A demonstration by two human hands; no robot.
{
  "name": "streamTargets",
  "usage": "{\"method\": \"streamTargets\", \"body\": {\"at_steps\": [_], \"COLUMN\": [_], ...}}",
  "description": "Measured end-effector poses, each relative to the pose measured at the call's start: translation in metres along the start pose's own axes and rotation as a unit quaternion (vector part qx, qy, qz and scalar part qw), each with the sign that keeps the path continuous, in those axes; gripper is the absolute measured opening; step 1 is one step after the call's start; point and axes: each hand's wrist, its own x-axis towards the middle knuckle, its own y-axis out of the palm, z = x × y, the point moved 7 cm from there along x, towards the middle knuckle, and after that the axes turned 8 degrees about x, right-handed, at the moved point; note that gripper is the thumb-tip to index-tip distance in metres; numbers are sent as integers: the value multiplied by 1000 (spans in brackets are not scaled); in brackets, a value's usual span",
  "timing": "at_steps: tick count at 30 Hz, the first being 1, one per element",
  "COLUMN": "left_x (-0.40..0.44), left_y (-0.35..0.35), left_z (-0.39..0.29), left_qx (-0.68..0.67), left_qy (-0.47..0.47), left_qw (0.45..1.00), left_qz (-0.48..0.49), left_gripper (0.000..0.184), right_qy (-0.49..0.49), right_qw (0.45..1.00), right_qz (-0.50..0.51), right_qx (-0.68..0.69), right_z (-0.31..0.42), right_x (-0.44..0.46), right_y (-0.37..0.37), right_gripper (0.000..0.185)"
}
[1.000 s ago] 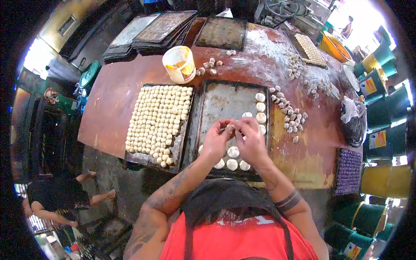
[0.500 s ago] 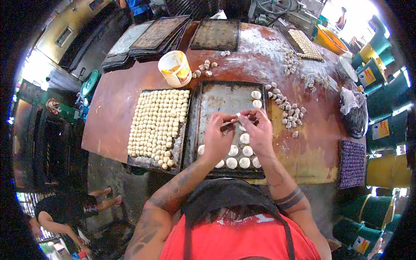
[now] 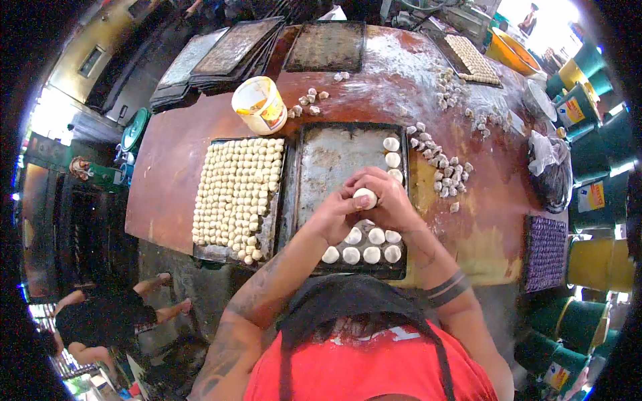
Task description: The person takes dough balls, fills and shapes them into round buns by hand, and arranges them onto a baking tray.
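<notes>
A round white dough ball (image 3: 365, 198) sits between my two hands, above the middle tray. My left hand (image 3: 341, 210) presses its thumb and fingers on the ball, and my right hand (image 3: 388, 200) wraps round its other side. Beneath them, the dark metal tray (image 3: 334, 157) bears white flattened dough rounds (image 3: 372, 254) along its right side and near edge. To the left, a second tray (image 3: 267, 230) is packed with small dough balls (image 3: 234, 190). Floured brown lumps (image 3: 441, 164) lie on the table right of the middle tray.
A white bucket (image 3: 259, 107) stands behind the trays on the red table (image 3: 167, 160). Stacked trays (image 3: 234, 50) lie at the back left. A plastic bag (image 3: 548, 174) and a tray of purple pieces (image 3: 547, 254) are at the right. A person (image 3: 107, 321) is at lower left.
My hands have gone from pinching a small piece with the fingertips to cupping a round ball. The view has shifted slightly.
</notes>
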Motion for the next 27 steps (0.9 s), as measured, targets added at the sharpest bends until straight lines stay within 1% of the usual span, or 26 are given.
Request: {"method": "streamTargets", "body": {"at_steps": [1, 3, 4, 5, 6, 8, 9, 10, 12, 13, 14, 15, 16, 17, 19, 21, 22, 23, 24, 25, 26, 27], "left_x": [6, 8, 11, 18, 20, 22, 33, 37, 42, 47, 48, 47, 45, 40, 23, 9, 2, 0, -2, -6, -14, -22], "left_y": [-9, -22, -26, -48, -54, -61, -61, -58, -49, -50, -56, -59, -60, -66, -79, -94, -99, -108, -109, -110, -111, -112], "left_z": [11, 25, 28, 38, 29, 8, 14, 14, 16, 20, 22, 18, 13, 12, 4, 1, 3, 9, 7, 2, -2, -20], "left_qx": [15, 10, 7, 29, 104, 249, 323, 398, 542, 466, 482, 498, 514, 513, 510, 484, 471, 445, 454, 461, 466, 539], "left_qy": [-6, -40, -58, -71, -29, 54, 83, 113, 169, 199, 200, 200, 200, 163, 92, 45, 20, 45, 28, 13, -4, 19], "left_qw": [1000, 998, 996, 991, 984, 942, 926, 892, 803, 846, 835, 824, 813, 819, 827, 843, 851, 861, 861, 861, 860, 808], "left_qz": [-20, -47, -60, -107, -145, -216, -179, -180, -179, -167, -174, -181, -187, -198, -219, -229, -232, -242, -227, -215, -207, -236], "left_gripper": [44, 41, 39, 37, 36, 35, 47, 51, 61, 74, 73, 72, 71, 66, 58, 48, 43, 33, 31, 28, 26, 21], "right_qy": [-2, 89, 134, 149, 209, 322, 360, 360, 342, 338, 334, 324, 306, 282, 236, 189, 192, 193, 191, 259, 327, 372], "right_qw": [997, 984, 972, 969, 954, 889, 903, 898, 915, 910, 905, 910, 899, 871, 880, 889, 890, 891, 891, 892, 897, 885], "right_qz": [-62, -139, -178, -184, -216, -270, -228, -241, -201, -230, -258, -191, -120, -50, -51, -50, -21, 9, 38, 84, 43, -149], "right_qx": [-42, -60, -69, -64, 20, 185, 58, 70, -70, -64, -59, -176, -290, -398, -409, -415, -413, -411, -410, -361, -294, -237], "right_z": [-11, -49, -53, -50, -66, -102, -116, -125, -123, -127, -133, -145, -160, -173, -170, -160, -158, -154, -151, -159, -167, -154], "right_x": [-10, -29, -33, -36, -43, -58, -58, -51, -21, -11, -5, 5, 13, 16, 14, 6, -1, -6, -5, 9, 15, 15], "right_y": [-4, 4, 6, 11, 10, 16, 4, -2, -31, -43, -54, -58, -59, -55, -45, -27, -16, -7, -1, -20, -54, -93], "right_gripper": [43, 42, 42, 37, 37, 37, 40, 36, 30, 29, 30, 32, 35, 38, 50, 62, 62, 63, 63, 55, 44, 38]}}
